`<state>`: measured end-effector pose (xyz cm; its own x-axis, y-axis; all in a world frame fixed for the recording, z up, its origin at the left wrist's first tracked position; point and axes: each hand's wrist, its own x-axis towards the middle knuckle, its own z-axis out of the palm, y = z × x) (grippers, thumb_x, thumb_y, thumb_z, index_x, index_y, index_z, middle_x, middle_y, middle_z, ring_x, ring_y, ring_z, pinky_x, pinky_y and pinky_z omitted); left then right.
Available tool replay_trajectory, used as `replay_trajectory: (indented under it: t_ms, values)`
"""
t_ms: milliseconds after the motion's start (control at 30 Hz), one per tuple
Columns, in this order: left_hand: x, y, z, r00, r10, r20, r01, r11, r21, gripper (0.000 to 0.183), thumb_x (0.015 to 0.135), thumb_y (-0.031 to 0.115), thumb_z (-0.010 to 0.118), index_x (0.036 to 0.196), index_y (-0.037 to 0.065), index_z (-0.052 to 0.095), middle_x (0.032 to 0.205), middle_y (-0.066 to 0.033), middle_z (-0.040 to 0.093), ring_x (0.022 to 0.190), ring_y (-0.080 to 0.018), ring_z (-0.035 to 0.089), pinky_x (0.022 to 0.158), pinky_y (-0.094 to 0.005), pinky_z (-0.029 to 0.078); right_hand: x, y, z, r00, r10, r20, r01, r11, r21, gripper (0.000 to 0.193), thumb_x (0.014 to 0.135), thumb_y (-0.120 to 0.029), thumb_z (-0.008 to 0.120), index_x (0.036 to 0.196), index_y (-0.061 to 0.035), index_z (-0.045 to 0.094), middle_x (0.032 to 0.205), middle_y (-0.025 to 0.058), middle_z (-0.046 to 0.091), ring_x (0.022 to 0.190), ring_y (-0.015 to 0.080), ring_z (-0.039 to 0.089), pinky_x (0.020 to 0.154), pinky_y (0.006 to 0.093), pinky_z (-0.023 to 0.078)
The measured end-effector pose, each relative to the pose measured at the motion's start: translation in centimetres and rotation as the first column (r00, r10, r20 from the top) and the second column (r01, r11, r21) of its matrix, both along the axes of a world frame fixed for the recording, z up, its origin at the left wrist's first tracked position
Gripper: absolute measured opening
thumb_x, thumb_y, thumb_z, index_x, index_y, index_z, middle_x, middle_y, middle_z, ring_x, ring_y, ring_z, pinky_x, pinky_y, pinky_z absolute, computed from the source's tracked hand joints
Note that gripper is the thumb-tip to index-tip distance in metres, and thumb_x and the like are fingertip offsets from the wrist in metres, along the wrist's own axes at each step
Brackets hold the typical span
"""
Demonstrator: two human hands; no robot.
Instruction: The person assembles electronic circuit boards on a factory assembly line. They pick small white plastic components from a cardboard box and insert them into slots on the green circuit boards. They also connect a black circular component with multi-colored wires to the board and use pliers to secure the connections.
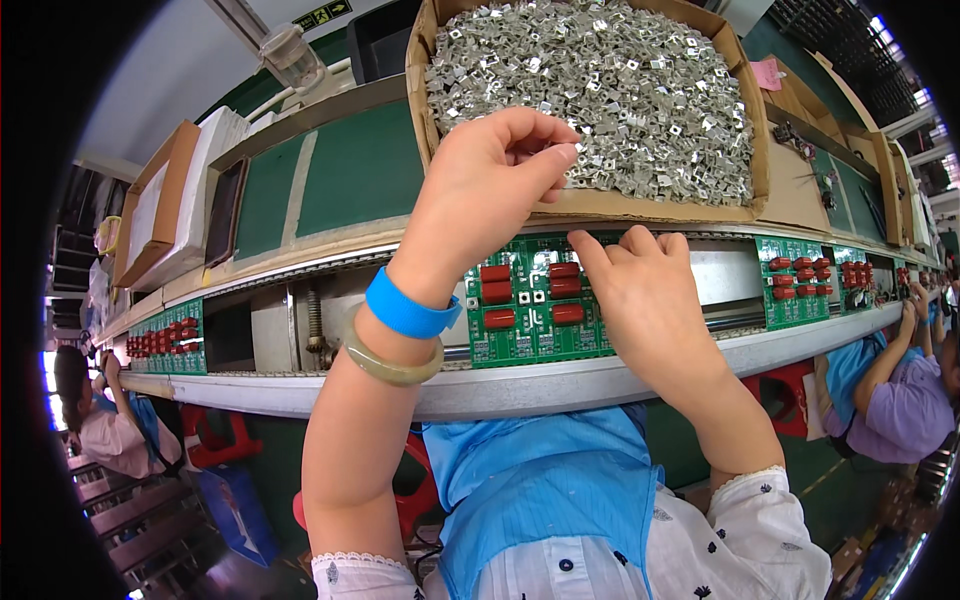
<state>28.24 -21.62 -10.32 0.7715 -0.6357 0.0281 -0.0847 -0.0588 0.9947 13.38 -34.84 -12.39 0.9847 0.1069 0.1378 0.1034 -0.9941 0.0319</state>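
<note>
My left hand (492,178), with a blue band and a pale green bangle on its wrist, is raised at the near left edge of a cardboard box (665,210) full of small silvery metal clips (610,90). Its thumb and forefinger are pinched together. A bright speck shows at the fingertips, too small to tell from the clips behind. Below lies a green circuit board (515,345) with several red components (497,292) on the conveyor rail. Over the board's right side, my right hand (648,300) rests with fingers bent and apart, its index tip by the far edge. Its palm side is hidden.
More populated boards (795,285) sit along the line to the right, and another board (170,340) lies at the left. A metal rail (480,392) runs along the near side. Open cartons (160,205) stand at far left. Co-workers sit at both ends.
</note>
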Motion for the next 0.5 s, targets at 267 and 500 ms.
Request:
replay_trajectory:
  t_ms: [267, 500]
  values:
    - [-0.3, 0.1, -0.1, 1.000, -0.016, -0.005, 0.016, 1.000, -0.007, 0.022, 0.096, 0.010, 0.069, 0.115, 0.000, 0.070, 0.095, -0.0009, 0.069, 0.080, -0.0076, 0.065, 0.075, -0.0221, 0.055, 0.0, 0.7, 0.3, 0.998, -0.012, -0.054, 0.005, 0.993, -0.117, 0.045, 0.080, -0.012, 0.069, 0.124, -0.0050, 0.063, 0.082, 0.0022, 0.070, 0.093, 0.0213, 0.062, 0.081, 0.0424, 0.040]
    - [-0.4, 0.3, 0.0, 1.000, -0.020, -0.015, 0.019, 0.999, -0.032, 0.022, 0.096, 0.009, 0.068, 0.117, -0.001, 0.070, 0.098, -0.0021, 0.070, 0.082, -0.0085, 0.066, 0.076, -0.0224, 0.056, 0.3, 1.3, 0.9, 0.996, -0.005, -0.084, -0.004, 0.995, -0.105, 0.038, 0.082, -0.015, 0.069, 0.119, -0.0061, 0.065, 0.086, 0.0038, 0.070, 0.094, 0.0230, 0.062, 0.083, 0.0436, 0.041]
